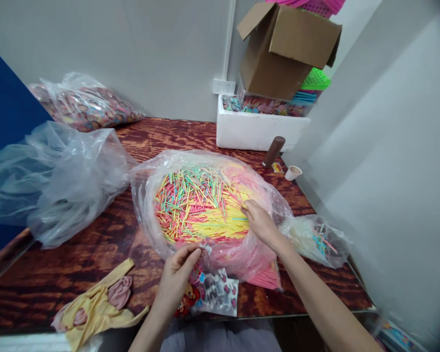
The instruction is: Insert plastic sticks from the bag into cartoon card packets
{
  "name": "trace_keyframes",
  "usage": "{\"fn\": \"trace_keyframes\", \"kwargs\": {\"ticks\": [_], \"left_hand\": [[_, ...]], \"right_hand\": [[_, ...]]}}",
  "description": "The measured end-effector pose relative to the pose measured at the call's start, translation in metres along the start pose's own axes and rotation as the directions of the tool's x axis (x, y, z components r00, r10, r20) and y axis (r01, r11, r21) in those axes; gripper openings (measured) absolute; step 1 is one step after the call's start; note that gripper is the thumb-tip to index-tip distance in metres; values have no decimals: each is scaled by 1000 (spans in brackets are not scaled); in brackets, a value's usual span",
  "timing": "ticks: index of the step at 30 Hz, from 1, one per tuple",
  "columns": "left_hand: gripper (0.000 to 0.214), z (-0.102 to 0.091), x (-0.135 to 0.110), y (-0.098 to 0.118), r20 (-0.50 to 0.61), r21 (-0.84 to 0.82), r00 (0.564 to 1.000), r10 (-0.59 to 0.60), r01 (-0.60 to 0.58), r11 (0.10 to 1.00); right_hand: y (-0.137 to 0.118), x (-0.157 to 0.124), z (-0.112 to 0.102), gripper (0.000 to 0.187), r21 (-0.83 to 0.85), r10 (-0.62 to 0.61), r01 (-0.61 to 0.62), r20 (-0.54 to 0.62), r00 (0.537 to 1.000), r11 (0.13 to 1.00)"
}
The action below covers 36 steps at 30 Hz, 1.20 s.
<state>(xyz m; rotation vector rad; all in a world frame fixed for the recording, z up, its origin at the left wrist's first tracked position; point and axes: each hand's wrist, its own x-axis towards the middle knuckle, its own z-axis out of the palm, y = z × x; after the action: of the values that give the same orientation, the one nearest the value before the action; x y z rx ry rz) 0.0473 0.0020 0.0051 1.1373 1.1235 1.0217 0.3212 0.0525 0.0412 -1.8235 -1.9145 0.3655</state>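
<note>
A large clear plastic bag [145, 215], rolled open on the table, is heaped with thin sticks [198, 195] in yellow, pink and green. At the heap's right side, my right hand [258, 220] has its fingers pinched together among the sticks; exactly how many it grips is hidden. In front of the bag, my left hand [179, 271] pinches the top of a small printed plastic pouch [198, 278] with a colourful cartoon picture. Beneath that pouch lie more clear printed pouches [222, 293] at the table edge.
Crumpled clear plastic [77, 181] and a filled bag [88, 105] occupy the left. Yellow and pink cloth [99, 308] lies front left. Behind right stand a white foam box [256, 129], carton [278, 58], brown cylinder [274, 151] and paper cup [293, 172]. A smaller bag [315, 239] sits right.
</note>
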Motion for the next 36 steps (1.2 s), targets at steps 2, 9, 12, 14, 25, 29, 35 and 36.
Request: {"fn": "trace_keyframes", "kwargs": {"ticks": [2, 9, 12, 14, 25, 29, 35, 36], "left_hand": [[27, -1, -1, 0, 14, -7, 1000, 7, -7, 1000], [27, -9, -3, 3, -15, 0, 1000, -12, 12, 1000], [26, -9, -3, 5, -21, -8, 1000, -14, 14, 1000], [25, -7, -4, 6, -15, -18, 1000, -13, 13, 1000], [25, -9, -12, 3, 6, -39, 999, -39, 39, 998], [25, -7, -13, 2, 4, -45, 999, -32, 33, 998], [26, -10, -16, 2, -18, -32, 999, -27, 26, 999], [26, -10, -16, 2, -19, -28, 1000, -24, 23, 999]], "right_hand": [[-3, 7, 6, 14, -167, 18, -6, 72, 997, 986], [-22, 14, 10, 25, -495, 45, 80, 236, 971, 865], [-25, 15, 11, 26, -538, 62, 81, 243, 968, 839], [-24, 16, 12, 26, -542, 58, 97, 262, 963, 835], [-8, 12, 14, 21, -546, -12, 139, 230, 973, 826], [-4, 16, 16, 21, -511, -18, 138, 234, 972, 848], [6, 23, 7, 12, -116, 56, -60, -38, 998, 991], [5, 24, 4, 11, 39, 93, -90, -91, 991, 995]]}}
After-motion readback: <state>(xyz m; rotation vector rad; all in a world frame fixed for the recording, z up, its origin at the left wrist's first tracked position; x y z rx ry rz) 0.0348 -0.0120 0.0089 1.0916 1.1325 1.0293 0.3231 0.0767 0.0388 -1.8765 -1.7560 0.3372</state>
